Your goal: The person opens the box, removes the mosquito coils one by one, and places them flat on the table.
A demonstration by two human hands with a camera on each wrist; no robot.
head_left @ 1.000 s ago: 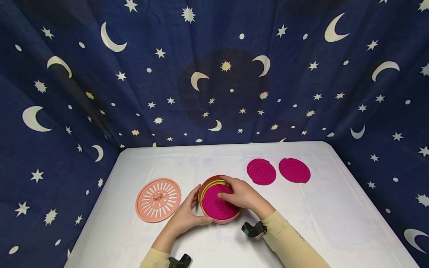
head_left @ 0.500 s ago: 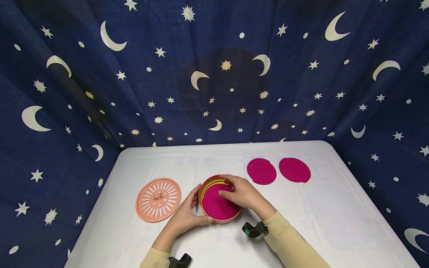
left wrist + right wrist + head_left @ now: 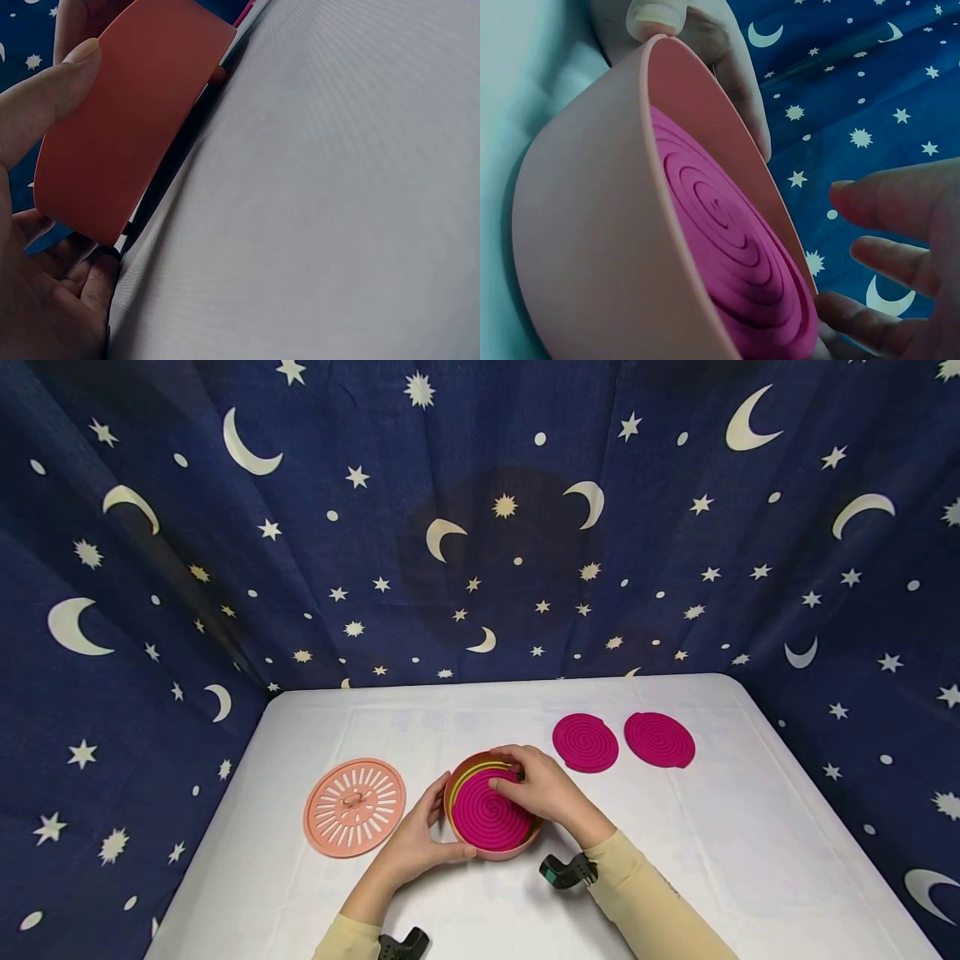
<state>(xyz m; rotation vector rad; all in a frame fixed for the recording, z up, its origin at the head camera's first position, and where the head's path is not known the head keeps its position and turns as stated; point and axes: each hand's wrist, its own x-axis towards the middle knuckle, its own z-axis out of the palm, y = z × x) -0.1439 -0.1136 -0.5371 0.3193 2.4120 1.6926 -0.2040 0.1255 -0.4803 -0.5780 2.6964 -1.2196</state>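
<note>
A round coral-pink bowl [image 3: 607, 217] stands near the front middle of the table. My left hand [image 3: 416, 843] grips its left side, thumb at the near wall, fingers round the far left. Inside lies a magenta spiral coil [image 3: 491, 810], like a mosquito coil, its lower edge near the rim in the right wrist view. Yellow curved strips [image 3: 475, 770] show at its far left edge. My right hand [image 3: 543, 787] hovers over the bowl's far right side, thumb above the coil and fingers spread. One fingertip [image 3: 829, 304] is right at the coil's edge.
A coral slotted lid [image 3: 354, 808] with a small ring lies flat left of the bowl. Two more magenta coils, one nearer [image 3: 585, 743] and one farther right [image 3: 660, 740], lie at the back right. A star-patterned curtain [image 3: 480, 527] stands behind the white table [image 3: 750, 827].
My right hand has risen slightly away from the bowl, and a gap shows between its thumb and fingers. The left hand and the bowl have stayed in place.
</note>
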